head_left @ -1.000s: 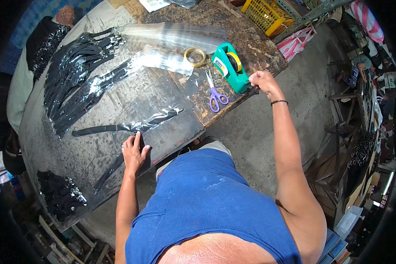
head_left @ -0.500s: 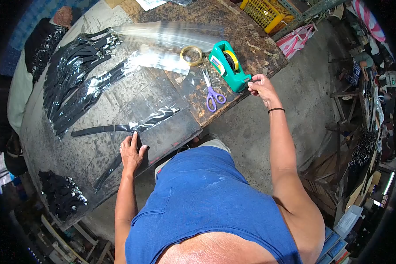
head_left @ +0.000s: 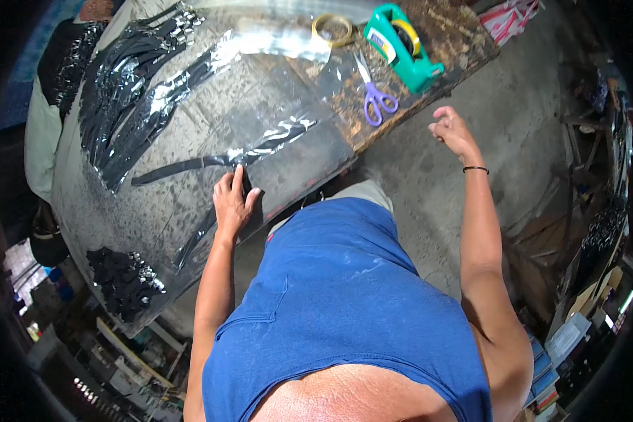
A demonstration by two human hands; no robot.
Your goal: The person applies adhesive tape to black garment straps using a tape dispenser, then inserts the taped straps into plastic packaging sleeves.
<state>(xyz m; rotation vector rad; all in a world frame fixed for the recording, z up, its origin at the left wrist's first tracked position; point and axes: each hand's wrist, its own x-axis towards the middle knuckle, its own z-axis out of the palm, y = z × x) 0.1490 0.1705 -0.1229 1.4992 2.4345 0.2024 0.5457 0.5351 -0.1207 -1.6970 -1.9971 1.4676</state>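
Note:
My left hand (head_left: 233, 202) rests at the table's near edge, thumb apart, its index fingertip pressing on a black strap (head_left: 179, 169) where it meets shiny clear plastic wrap (head_left: 281, 138). My right hand (head_left: 456, 133) is in the air beyond the table edge, fingers curled and thumb near the fingertips; anything between them is too small to make out. Above and left of it stands a green tape dispenser (head_left: 418, 70) with a yellow-cored roll. Purple-handled scissors (head_left: 376, 102) lie beside the dispenser, blades pointing away. A tape roll (head_left: 332, 31) lies behind them.
Many wrapped black straps (head_left: 123, 105) cover the table's (head_left: 190, 130) far left. A pile of black pieces with metal parts (head_left: 123, 281) sits at the near left corner. Another person's dark sleeve (head_left: 63, 60) is at upper left. A pink-striped bag (head_left: 508, 20) lies beyond the table.
My right hand has left the front of the tape dispenser and moved off the table edge. My left fingertip stays on the strap. The whole view has shifted.

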